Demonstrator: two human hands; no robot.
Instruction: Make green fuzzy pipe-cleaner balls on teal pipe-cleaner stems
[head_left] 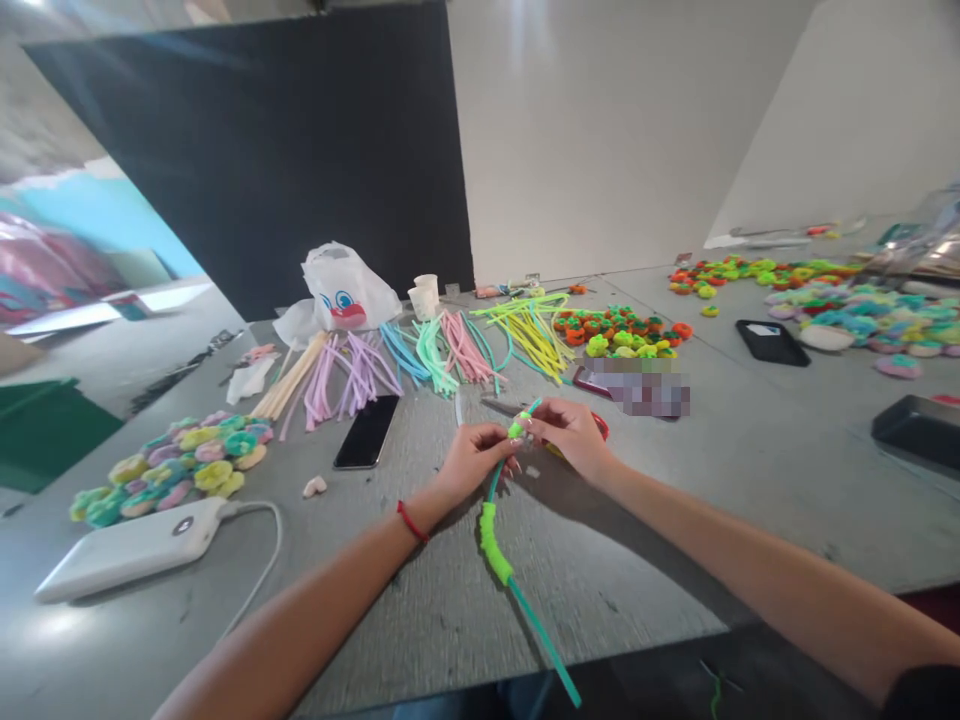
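Note:
A long teal pipe cleaner (544, 632) runs between my hands and hangs down past the table's front edge. A lime green fuzzy coil (493, 545) is wrapped around its middle, and a shorter lime piece (519, 425) sits near its upper end. My left hand (480, 460) pinches the teal stem just below that short piece. My right hand (566, 435) pinches the lime piece from the other side, fingertips close to the left ones. Scissors (506, 407) with red and yellow handles lie partly hidden behind my right hand.
Bundles of coloured pipe cleaners (466, 350) lie across the table. Several fuzzy pieces are piled at the left (176, 465), centre right (622, 332) and far right (885, 318). A phone (367, 432), white power bank (135, 550) with cable, plastic bag (349, 290) and paper cups (424, 297) stand about.

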